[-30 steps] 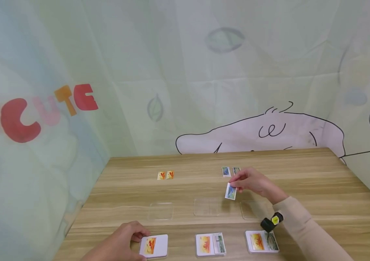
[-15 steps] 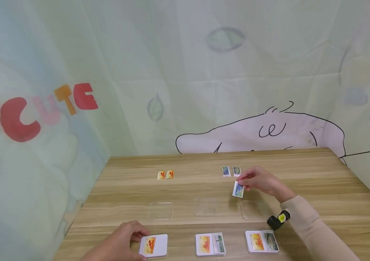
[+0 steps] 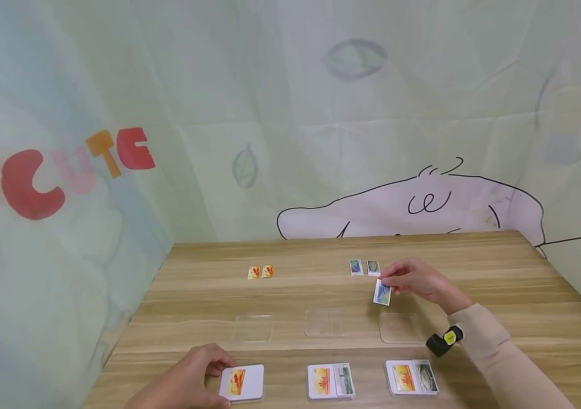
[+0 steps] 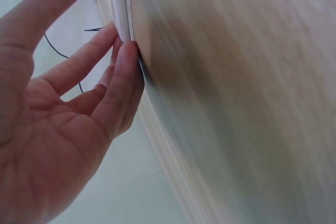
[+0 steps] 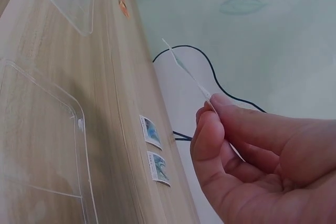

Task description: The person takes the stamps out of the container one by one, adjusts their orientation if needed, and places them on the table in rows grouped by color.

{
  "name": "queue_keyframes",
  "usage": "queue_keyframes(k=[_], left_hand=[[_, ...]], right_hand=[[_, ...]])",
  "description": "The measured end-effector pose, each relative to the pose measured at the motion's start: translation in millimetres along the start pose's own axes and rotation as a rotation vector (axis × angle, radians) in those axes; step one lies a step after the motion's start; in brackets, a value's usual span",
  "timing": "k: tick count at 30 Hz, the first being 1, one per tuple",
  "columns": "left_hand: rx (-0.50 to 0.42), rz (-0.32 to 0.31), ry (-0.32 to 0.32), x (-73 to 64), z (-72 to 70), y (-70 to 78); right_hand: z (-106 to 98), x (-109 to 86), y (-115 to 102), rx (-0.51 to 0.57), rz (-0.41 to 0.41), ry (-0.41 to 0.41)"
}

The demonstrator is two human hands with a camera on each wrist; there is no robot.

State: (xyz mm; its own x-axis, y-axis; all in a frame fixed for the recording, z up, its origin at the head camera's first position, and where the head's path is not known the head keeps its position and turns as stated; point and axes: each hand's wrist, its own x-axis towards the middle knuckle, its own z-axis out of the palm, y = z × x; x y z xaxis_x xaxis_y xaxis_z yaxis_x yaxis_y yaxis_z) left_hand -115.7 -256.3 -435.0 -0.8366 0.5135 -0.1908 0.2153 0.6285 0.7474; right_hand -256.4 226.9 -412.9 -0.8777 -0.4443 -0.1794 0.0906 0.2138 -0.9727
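Observation:
In the head view my right hand (image 3: 415, 282) pinches a blue-green postage stamp (image 3: 382, 292) by its upper corner, above the table. The right wrist view shows that stamp (image 5: 185, 69) nearly edge-on between thumb and fingers. Behind it lie two more stamps, a blue one (image 3: 356, 267) and a greenish one (image 3: 373, 268). My left hand (image 3: 195, 378) grips the left edge of a white-backed clear case (image 3: 253, 383) bearing one orange stamp (image 3: 236, 382). In the left wrist view the fingers (image 4: 126, 59) hold this case at its edge.
To the right stand a middle case (image 3: 330, 381) and a right case (image 3: 411, 377), each with two stamps. Three clear lids lie behind: left (image 3: 253, 329), middle (image 3: 324, 323), right (image 3: 399, 328). Two orange stamps (image 3: 261, 272) lie at the back left. A printed curtain (image 3: 219, 113) borders the table.
My right hand has moved rightward with the stamp, uncovering the greenish stamp behind it. My left hand has stayed at the left case.

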Motion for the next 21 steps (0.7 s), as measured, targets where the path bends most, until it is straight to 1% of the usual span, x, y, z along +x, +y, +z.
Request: queue_keyframes(k=[2,4,10,14,17,21], left_hand=[[0.001,0.018,0.003,-0.5,-0.2,0.1],[0.004,0.02,0.004,-1.1,-0.3,0.7],[0.006,-0.021,0.001,0.1,0.1,1.9],[0.001,-0.028,0.0,0.3,-0.3,2.3],[-0.003,-0.022,0.002,-0.1,-0.3,2.4],[-0.007,0.006,0.007,-1.1,-0.5,1.4]], right_hand=[[-2.0,0.0,0.6,0.004,-0.005,-0.005],[-4.2,0.2,1.5,0.006,-0.005,-0.005],[-10.5,1.1,2.8,0.015,0.015,0.011],[-14.3,2.3,2.9,0.028,0.031,0.017],[-16.1,3.0,2.4,0.027,0.03,0.013],[-17.8,3.2,1.7,0.028,0.031,0.017]])
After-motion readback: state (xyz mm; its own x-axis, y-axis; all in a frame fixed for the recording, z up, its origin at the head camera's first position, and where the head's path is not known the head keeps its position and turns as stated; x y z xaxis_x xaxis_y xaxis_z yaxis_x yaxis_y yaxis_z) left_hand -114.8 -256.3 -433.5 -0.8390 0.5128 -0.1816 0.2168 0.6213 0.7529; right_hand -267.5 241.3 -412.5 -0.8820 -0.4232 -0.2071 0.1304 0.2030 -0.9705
